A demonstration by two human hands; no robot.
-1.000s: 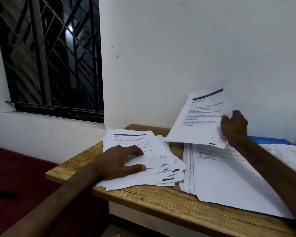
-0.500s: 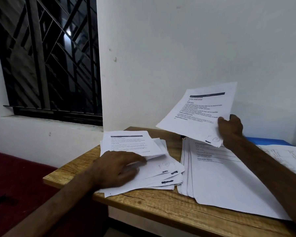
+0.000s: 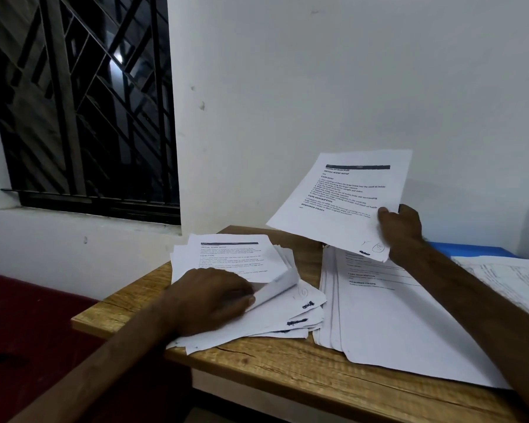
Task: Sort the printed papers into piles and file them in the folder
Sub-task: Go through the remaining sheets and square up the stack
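Note:
On the wooden table (image 3: 287, 364) lie two piles of printed papers. My left hand (image 3: 208, 297) rests on the fanned left pile (image 3: 300, 312) and its thumb and fingers pinch the near edge of the top sheet (image 3: 235, 257), curling it upward. My right hand (image 3: 402, 232) grips a single printed sheet (image 3: 342, 203) by its lower right corner, tilted in the air above the larger right pile (image 3: 394, 325). A blue folder (image 3: 471, 249) shows at the back right, mostly hidden behind my right arm and papers.
More printed sheets (image 3: 513, 279) lie at the table's far right edge. A white wall stands directly behind the table. A barred window (image 3: 80, 99) is at the left, and a dark red surface (image 3: 28, 325) sits below the table's left side.
My right hand has raised the single sheet higher off the right pile and turned it flatter to face me. My left hand has gone from pressing flat to lifting the top sheet's edge.

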